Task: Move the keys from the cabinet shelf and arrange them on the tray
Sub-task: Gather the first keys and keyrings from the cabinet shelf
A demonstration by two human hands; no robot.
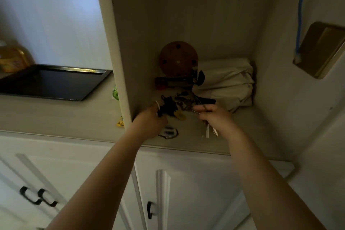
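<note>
A dark heap of keys point(182, 101) lies on the cabinet shelf point(242, 129), with black fobs and a yellow tag point(180, 115). My left hand point(152, 120) is closed on the black bunch at the heap's left edge. My right hand point(214, 115) grips a key ring at the heap's right edge, and pale keys point(210, 132) hang below its palm. Another ring with a tag point(169, 132) lies on the shelf between my wrists. The black tray point(52, 84) rests on the counter to the left, outside the cabinet.
A round wooden disc point(178, 58), a dark flat box point(173, 81) and a cream cloth bundle point(226, 82) fill the shelf's back. The cabinet's side wall point(119, 52) stands between shelf and tray. A yellow bottle point(13, 58) sits behind the tray. White doors hang below.
</note>
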